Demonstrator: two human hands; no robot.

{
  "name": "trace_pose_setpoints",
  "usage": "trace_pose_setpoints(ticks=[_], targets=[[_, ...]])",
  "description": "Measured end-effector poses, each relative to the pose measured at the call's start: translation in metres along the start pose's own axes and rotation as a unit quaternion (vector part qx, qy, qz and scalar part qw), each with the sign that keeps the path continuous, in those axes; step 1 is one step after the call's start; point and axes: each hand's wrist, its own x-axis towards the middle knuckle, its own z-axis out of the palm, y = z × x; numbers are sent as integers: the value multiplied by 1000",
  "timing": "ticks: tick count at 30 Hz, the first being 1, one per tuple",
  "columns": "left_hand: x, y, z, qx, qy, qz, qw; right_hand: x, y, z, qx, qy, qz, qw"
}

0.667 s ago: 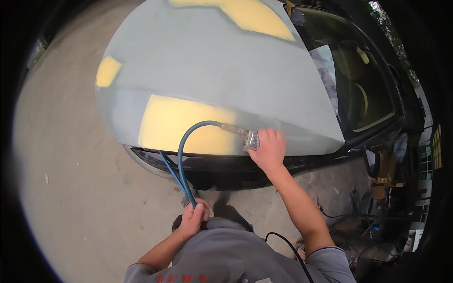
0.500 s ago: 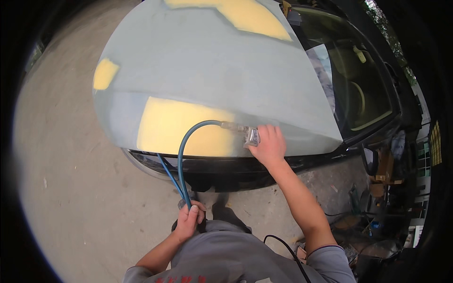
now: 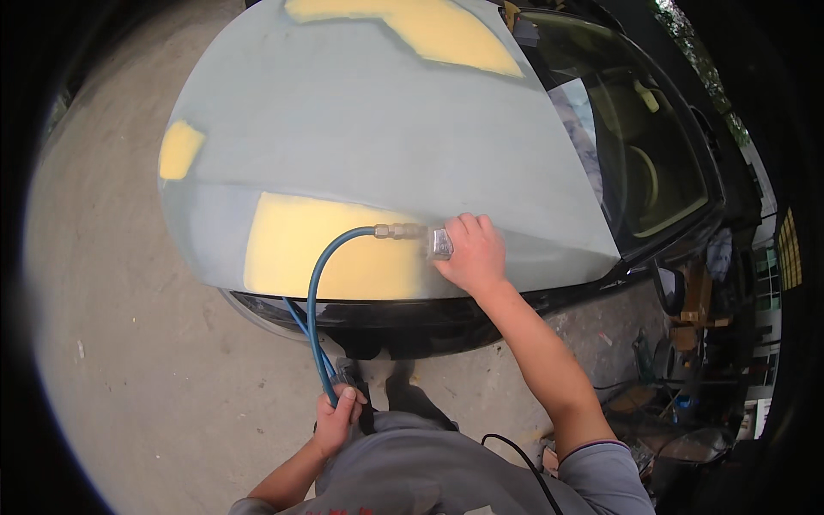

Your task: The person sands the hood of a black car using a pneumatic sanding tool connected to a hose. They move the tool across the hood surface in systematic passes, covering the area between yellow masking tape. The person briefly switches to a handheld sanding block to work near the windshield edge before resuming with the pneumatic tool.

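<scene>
My right hand [image 3: 472, 253] is closed around a small silver air tool [image 3: 440, 245] on the grey car hood [image 3: 369, 129], at the right end of the lower yellow patch [image 3: 326, 257]. A metal coupling [image 3: 396, 231] joins the tool to a blue hose [image 3: 316, 283] that arches over that patch. Near my waist my left hand [image 3: 339, 412] grips the hose, which hangs past the hood's near edge. Two more yellow patches lie on the hood, one at the left edge [image 3: 181, 148] and one along the far side [image 3: 438, 39].
The dark windshield [image 3: 635, 154] and a side mirror [image 3: 669, 287] are at the right. Cardboard boxes [image 3: 691, 326] and dark clutter stand on the concrete floor [image 3: 154, 369] at lower right. A black cable [image 3: 515, 455] runs by my body.
My right hand has moved left and slightly up with the tool and coupling. My left hand sits lower and further left in view. The hood appears shifted leftward in the picture.
</scene>
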Motion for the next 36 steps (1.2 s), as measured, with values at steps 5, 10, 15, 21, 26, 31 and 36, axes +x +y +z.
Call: trace_pose_setpoints(ticks=[5, 10, 15, 21, 26, 31, 36], targets=[[12, 28, 16, -21, -48, 9, 999, 3, -5, 6, -4, -38, 1, 999], [-5, -15, -13, 76, -77, -65, 992, -15, 4, -9, 18, -34, -18, 999], [27, -31, -22, 268, -114, 105, 951, 19, 16, 3, -5, -20, -19, 1000], [9, -31, -28, 282, -120, 133, 942, -25, -10, -6, 5, -9, -10, 1000], [5, -25, -30, 204, -40, 47, 977, 4, 9, 5, -9, -27, 1, 1000], [11, -8, -16, 141, -26, 69, 987, -1, -10, 2, -1, -32, 10, 999], [-2, -25, -34, 229, -44, 82, 969, -48, -15, -11, 0, -21, 6, 1000]])
